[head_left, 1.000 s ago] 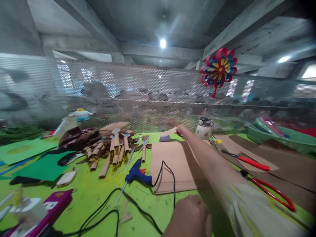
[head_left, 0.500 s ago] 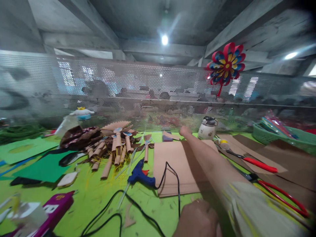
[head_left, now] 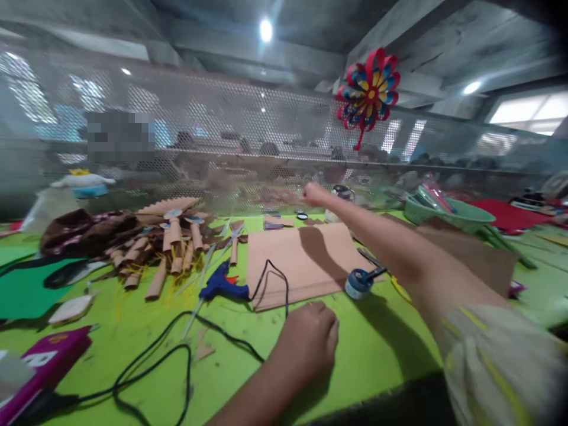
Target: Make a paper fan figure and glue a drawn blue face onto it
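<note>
My left hand (head_left: 308,337) is closed in a loose fist over the green tabletop, just in front of a stack of brown paper (head_left: 306,254); what its curled fingers hold, if anything, is hidden. My right arm reaches forward over the paper, and my right hand (head_left: 314,194) is closed near the perforated screen, its fingers too small to make out. Below that arm stands a small blue jar (head_left: 358,284). A blue glue gun (head_left: 222,284) lies left of the paper, its black cord crossing the sheet.
Left of the glue gun lie brown paper figures (head_left: 175,236), green sheets (head_left: 35,290) and a purple box (head_left: 48,361). A green basket (head_left: 461,216) stands at the back right. The perforated screen (head_left: 213,177) bounds the back, with a red paper flower (head_left: 370,94) on it.
The view has turned right. My left hand has come further into view. My right hand stays stretched out, now raised before the screen. The blue jar now shows beneath my right arm.
</note>
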Demonstrator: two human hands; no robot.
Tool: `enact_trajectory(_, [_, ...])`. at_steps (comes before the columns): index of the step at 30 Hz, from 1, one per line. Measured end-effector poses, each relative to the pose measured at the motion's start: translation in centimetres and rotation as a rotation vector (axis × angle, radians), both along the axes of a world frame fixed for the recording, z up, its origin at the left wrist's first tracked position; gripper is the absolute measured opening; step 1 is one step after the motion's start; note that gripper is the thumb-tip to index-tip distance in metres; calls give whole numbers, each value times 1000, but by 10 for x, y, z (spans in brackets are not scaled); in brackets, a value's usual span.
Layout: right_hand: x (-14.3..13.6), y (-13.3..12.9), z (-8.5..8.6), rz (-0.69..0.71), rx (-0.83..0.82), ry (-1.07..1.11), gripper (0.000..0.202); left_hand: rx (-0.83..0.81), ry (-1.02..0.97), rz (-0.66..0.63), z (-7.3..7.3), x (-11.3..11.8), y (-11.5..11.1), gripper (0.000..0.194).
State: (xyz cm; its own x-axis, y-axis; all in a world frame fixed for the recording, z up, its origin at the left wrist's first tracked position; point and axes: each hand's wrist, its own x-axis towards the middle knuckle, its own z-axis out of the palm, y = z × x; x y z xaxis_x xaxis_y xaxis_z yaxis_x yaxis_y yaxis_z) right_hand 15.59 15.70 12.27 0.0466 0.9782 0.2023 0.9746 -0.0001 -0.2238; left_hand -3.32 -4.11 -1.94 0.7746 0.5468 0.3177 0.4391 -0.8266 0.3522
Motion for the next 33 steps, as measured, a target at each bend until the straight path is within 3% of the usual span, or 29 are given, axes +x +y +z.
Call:
enact_trajectory(4, [7, -56, 3, 121, 131, -76, 22, -37, -1, 24, 3, 2, 3, 25])
enact_trajectory(9, [13, -164, -22, 316, 260, -100, 23, -54, -1, 67, 5, 2, 12, 27])
enact_trajectory(12, [44, -214, -33, 278, 394, -63, 27, -61, -26, 102, 7, 1, 16, 29])
enact_trajectory(16, [102, -247, -39, 81, 561, 75, 30, -104, -65, 88, 7, 2, 15, 28])
enact_trajectory(18, [116, -251, -43, -8, 562, 155, 26, -128, -102, 66, 6, 2, 12, 24])
enact_trajectory(21, [104, -246, -51, 74, 514, 213, 21, -142, -219, 100, 8, -1, 13, 20])
enact_trajectory(27, [7, -204, -66, 524, 366, 164, 18, -77, -784, 432, 33, -29, 44, 18])
enact_trajectory(33, [-91, -128, -88, 648, 218, 113, 20, -115, -1336, 683, 57, -74, 80, 16])
